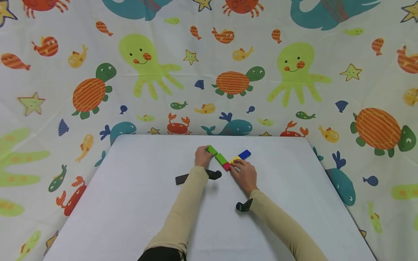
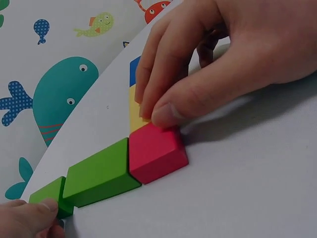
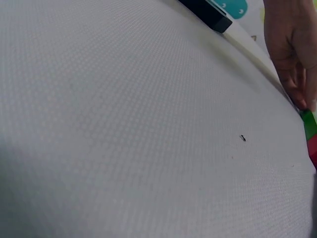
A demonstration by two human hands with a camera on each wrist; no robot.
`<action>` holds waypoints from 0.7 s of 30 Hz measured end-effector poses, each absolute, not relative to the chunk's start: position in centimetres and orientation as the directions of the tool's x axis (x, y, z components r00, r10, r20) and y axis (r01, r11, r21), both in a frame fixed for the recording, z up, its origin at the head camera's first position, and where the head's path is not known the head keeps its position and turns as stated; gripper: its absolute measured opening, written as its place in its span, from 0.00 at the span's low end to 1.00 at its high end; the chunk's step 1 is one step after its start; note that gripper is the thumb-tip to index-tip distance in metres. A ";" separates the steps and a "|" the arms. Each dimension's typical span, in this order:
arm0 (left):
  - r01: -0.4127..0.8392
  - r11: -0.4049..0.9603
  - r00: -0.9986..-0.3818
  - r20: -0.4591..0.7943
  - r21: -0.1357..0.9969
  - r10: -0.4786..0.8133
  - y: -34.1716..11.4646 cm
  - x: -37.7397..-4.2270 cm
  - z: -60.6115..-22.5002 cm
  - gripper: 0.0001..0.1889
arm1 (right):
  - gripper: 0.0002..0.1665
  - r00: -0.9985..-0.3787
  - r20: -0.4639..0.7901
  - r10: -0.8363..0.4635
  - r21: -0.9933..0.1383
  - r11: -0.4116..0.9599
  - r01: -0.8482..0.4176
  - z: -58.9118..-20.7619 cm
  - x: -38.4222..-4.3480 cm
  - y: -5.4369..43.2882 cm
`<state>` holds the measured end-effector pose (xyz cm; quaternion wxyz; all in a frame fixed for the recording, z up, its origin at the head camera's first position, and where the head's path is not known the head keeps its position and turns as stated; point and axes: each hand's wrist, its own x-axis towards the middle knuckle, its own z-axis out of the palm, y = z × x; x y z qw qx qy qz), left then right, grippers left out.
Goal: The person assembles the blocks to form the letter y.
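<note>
Several wooden blocks form a V on the white table. In its left arm, an outer green block [image 1: 212, 149] and a longer-looking green block [image 2: 101, 171] lead to a red block [image 2: 157, 152] at the corner. A yellow block [image 1: 233, 158] and a blue block [image 1: 245, 154] make up the right arm. My left hand [image 1: 203, 156] pinches the outer green block between thumb and finger. With thumb and fingertips, my right hand [image 1: 245, 175] pinches the yellow block's near end, the thumb beside the red block. That hand partly covers the yellow block.
The white table [image 1: 137, 203] spreads around the blocks, its far edge just behind them. A curtain [image 1: 196, 54] printed with sea animals hangs behind it. Dark wrist-worn devices [image 1: 213, 174] stick out from both wrists.
</note>
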<state>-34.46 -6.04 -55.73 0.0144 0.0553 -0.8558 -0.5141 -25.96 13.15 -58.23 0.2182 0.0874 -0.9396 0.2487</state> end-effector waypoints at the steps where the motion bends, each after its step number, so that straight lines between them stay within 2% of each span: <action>1: -0.078 0.466 -0.993 -0.030 0.881 -0.111 -6.0 -34.4 -55.7 0.24 | 0.14 -0.890 0.453 -0.055 -0.428 0.862 -0.271 -58.3 -26.0 13.1; 21: -0.053 0.498 -0.996 -0.009 0.866 -0.090 -5.2 -34.4 -54.9 0.23 | 0.14 -0.899 0.435 -0.045 -0.448 0.856 -0.260 -58.6 -26.6 13.2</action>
